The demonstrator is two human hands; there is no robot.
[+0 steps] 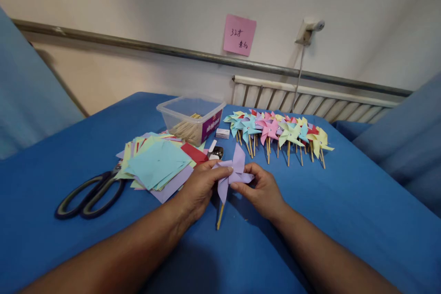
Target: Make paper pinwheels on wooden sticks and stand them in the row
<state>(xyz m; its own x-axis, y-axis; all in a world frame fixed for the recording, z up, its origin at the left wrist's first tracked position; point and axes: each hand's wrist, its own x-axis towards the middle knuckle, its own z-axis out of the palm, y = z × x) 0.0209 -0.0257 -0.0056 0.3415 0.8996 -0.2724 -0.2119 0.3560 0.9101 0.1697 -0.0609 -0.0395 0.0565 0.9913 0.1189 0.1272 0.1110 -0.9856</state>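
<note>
Between my two hands is a purple paper pinwheel (pixel 237 173), its blades folded toward the middle and a short wooden stick (pixel 220 217) pointing down below it. My left hand (pixel 203 183) grips it from the left, the thumb pressed near the centre. From the other side my right hand (pixel 263 189) pinches the right blade between thumb and fingers. Just behind the left hand lie a small dark metal object (pixel 217 151) and a small white box (pixel 222 133). A fanned pile of coloured paper sheets (pixel 158 161) sits left of the hands.
Large dark-handled scissors (pixel 91 193) lie at the left of the blue-covered table (pixel 330 225). A clear plastic tub (pixel 193 119) of wooden sticks stands behind the paper. Several finished pinwheels (pixel 270 129) are grouped at the back right, near a radiator (pixel 317 101).
</note>
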